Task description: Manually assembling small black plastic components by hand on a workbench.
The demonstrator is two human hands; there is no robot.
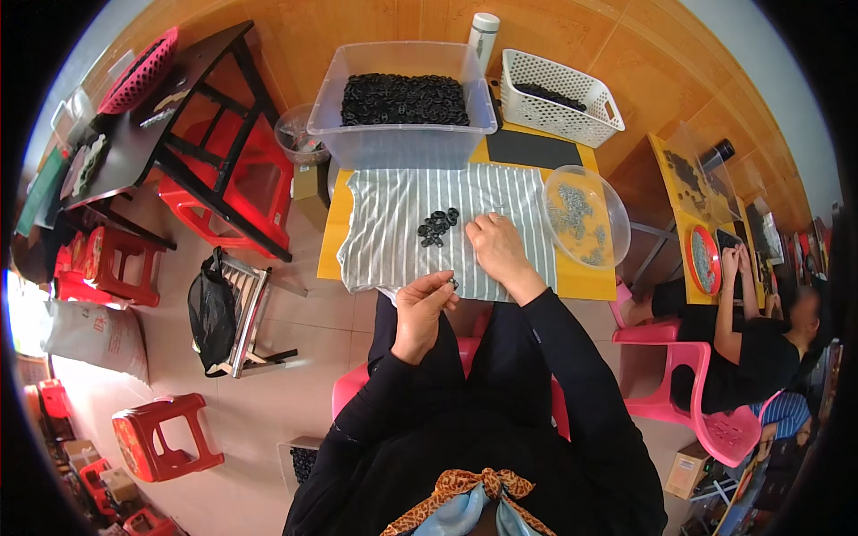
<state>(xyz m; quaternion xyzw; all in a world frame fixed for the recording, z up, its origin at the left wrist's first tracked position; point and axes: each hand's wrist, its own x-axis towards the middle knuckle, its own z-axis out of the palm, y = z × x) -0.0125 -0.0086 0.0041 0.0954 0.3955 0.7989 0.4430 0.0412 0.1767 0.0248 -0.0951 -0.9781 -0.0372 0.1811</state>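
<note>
Near the table's front edge, my left hand (422, 313) pinches a small black ring-like part (454, 282) between thumb and fingertips. My right hand (499, 248) rests on the grey-and-white striped cloth (380, 223), its fingers bent together and pointing down. Whatever those right fingertips grip is too small to make out. Just left of my right hand lies a loose pile of small black parts (436, 229). To its right a round clear tray (623, 228) holds scattered small silvery pieces (572, 210).
A large clear bin (402, 147) full of black parts stands behind the cloth. Beside it are a white perforated basket (572, 125), a black mat (534, 149) and a white bottle (483, 37). A co-worker (751, 335) sits at another table on the right. Red stools (170, 438) stand at left.
</note>
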